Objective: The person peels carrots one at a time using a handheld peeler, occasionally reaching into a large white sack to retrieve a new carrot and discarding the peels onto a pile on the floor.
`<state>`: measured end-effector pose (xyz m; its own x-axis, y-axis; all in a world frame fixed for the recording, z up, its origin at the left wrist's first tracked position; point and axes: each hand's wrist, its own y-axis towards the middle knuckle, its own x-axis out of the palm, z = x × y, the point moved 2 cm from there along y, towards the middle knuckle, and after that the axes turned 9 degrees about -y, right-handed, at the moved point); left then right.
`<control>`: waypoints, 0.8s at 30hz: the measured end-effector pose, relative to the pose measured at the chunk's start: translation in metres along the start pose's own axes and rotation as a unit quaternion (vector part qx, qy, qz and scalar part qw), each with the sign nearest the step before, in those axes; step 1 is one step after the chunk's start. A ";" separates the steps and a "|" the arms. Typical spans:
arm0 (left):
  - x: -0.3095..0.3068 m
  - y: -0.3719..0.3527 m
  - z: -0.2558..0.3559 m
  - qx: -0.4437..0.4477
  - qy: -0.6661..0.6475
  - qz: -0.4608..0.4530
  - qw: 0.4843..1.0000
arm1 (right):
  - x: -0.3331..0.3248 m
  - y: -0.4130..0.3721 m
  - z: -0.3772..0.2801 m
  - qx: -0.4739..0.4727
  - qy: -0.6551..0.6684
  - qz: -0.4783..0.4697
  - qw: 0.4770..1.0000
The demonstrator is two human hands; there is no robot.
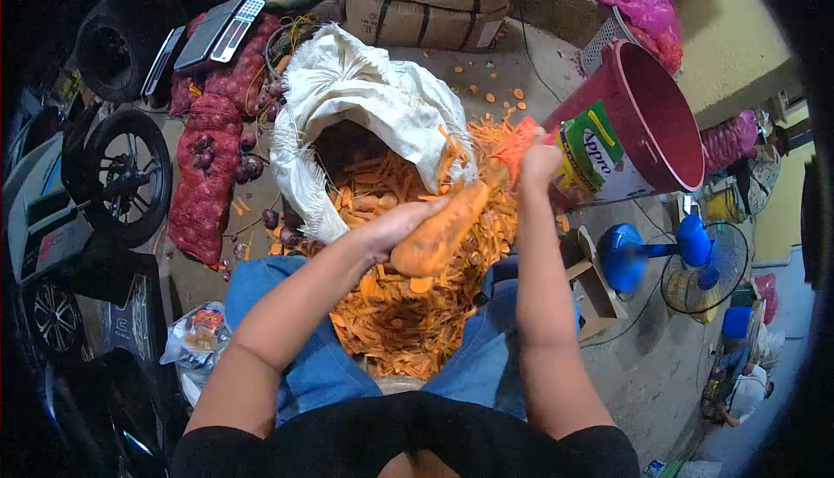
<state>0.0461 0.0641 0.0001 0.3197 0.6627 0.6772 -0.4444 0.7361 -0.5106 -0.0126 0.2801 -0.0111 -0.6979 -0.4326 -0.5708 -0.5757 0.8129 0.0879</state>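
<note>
In my left hand [401,226] is a large orange carrot [441,233], its lower end toward me and its far end pointing up and right. My right hand [540,163] is closed round an orange-red tool [519,143], close to the carrot's far end; the tool's working edge is blurred. Beneath both hands lies a heap of orange peelings [408,321], reaching between my knees. Behind the heap, a white woven sack [373,96] lies open toward me with carrots and peelings in its mouth.
A large red bucket [599,87] tilts at the right, near a blue fan [686,256] and a cardboard box [595,300]. Red net bags of onions [207,182] and a scale [228,33] are at the left, beside a motorcycle wheel [129,174].
</note>
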 end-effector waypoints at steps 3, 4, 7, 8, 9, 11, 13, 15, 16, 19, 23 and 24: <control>0.002 -0.003 0.006 -0.016 -0.083 0.007 0.996 | 0.000 -0.005 -0.001 0.002 0.099 0.009 0.995; 0.002 -0.003 0.010 -0.014 -0.160 0.006 0.987 | -0.001 -0.016 -0.012 0.000 0.214 0.001 0.977; -0.010 0.001 0.011 -0.021 -0.166 -0.013 0.986 | -0.012 -0.031 -0.035 -0.008 0.299 -0.031 0.954; -0.013 0.002 0.010 -0.024 -0.152 -0.022 0.988 | -0.014 -0.034 -0.040 -0.002 0.357 -0.029 0.934; -0.016 0.004 0.009 -0.024 -0.143 -0.036 0.989 | -0.023 -0.041 -0.052 -0.002 0.372 -0.054 0.927; -0.020 0.008 0.008 -0.017 -0.175 -0.029 0.984 | -0.023 -0.037 -0.049 0.040 0.364 -0.085 0.927; -0.022 0.010 0.010 -0.010 -0.207 -0.023 0.978 | -0.018 -0.039 -0.046 0.080 0.354 -0.115 0.925; -0.024 0.011 0.014 0.028 -0.211 0.005 0.977 | -0.001 -0.059 -0.045 0.049 0.402 -0.196 0.893; -0.025 0.015 0.013 0.027 -0.210 0.004 0.977 | 0.006 -0.069 -0.043 0.034 0.349 -0.202 0.914; -0.026 0.024 0.009 0.049 -0.265 -0.001 0.963 | 0.013 -0.096 -0.044 0.003 0.278 -0.233 0.932; -0.020 0.027 0.006 0.086 -0.265 0.020 0.960 | 0.005 -0.117 -0.058 -0.129 0.205 -0.203 0.949; -0.020 0.028 0.004 0.097 -0.252 0.044 0.962 | 0.006 -0.116 -0.057 -0.129 0.205 -0.202 0.949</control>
<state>0.0236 0.0710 -0.0251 -0.1505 0.5335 0.8323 -0.6152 0.6085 -0.5013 0.0254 0.1612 0.0215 -0.4749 -0.8467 -0.2401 -0.8797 0.4490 0.1567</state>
